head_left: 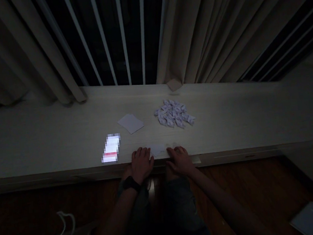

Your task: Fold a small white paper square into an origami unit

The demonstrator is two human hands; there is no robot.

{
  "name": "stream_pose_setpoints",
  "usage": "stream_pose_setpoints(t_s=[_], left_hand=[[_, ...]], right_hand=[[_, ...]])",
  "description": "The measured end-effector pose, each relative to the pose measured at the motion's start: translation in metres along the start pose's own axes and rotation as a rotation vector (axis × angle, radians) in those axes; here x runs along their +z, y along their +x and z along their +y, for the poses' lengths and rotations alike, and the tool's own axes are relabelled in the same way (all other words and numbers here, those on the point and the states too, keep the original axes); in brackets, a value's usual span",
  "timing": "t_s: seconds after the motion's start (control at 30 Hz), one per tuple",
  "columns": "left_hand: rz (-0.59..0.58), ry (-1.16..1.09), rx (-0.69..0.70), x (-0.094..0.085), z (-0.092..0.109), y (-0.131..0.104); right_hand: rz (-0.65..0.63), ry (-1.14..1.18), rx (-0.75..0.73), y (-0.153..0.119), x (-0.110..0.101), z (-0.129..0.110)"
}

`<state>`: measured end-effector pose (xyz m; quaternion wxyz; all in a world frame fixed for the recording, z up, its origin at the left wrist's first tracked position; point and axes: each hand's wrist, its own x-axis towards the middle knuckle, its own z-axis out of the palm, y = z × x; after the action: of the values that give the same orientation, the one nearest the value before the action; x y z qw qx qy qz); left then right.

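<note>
A small sheet of white paper [157, 150] lies at the front edge of the pale ledge, between my two hands. My left hand [142, 163] rests palm down at the paper's left side, fingers lying forward on the ledge and the thumb by the paper's corner. On the other side, my right hand [180, 160] has its fingers loosely bent on the surface, with thumb and index finger apart near the paper's right end. Beyond them sits a pile of small folded paper pieces [173, 112]. To its left is a short stack of paper sheets [131, 123].
A lit phone [111, 148] with a blurred screen lies left of my hands. The ledge [230, 124] runs beneath curtains [200, 29] and a barred window. A small block-like object [174, 84] stands at the back. Below left, a white cable [64, 226] loops.
</note>
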<state>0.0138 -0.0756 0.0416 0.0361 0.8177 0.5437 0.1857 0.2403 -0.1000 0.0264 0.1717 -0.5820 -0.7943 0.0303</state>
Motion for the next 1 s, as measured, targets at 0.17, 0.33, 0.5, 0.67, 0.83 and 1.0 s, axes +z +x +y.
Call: stream_pose_setpoints(t_s=[0.17,0.33,0.5,0.67,0.83,1.0], left_hand=[[-0.014,0.031,0.031,0.006,0.000,-0.006],[-0.035,0.071,0.052,0.008,0.000,-0.014],[-0.068,0.071,0.108,-0.001,0.010,-0.014],[-0.101,-0.074,0.115,-0.009,0.016,-0.008],[-0.009,-0.686,-0.315,-0.005,0.011,0.011],[0.062,-1.334,-0.529,-0.002,0.010,0.025]], right_hand=[[-0.010,0.114,-0.058,0.013,0.010,-0.008],[-0.040,0.108,-0.168,0.015,0.028,-0.025],[0.018,0.056,-0.192,0.009,0.036,-0.030],[0.099,0.202,-0.173,0.009,0.024,-0.029],[0.194,0.706,0.187,0.028,0.013,-0.031],[-0.041,1.237,0.405,0.048,0.014,-0.028]])
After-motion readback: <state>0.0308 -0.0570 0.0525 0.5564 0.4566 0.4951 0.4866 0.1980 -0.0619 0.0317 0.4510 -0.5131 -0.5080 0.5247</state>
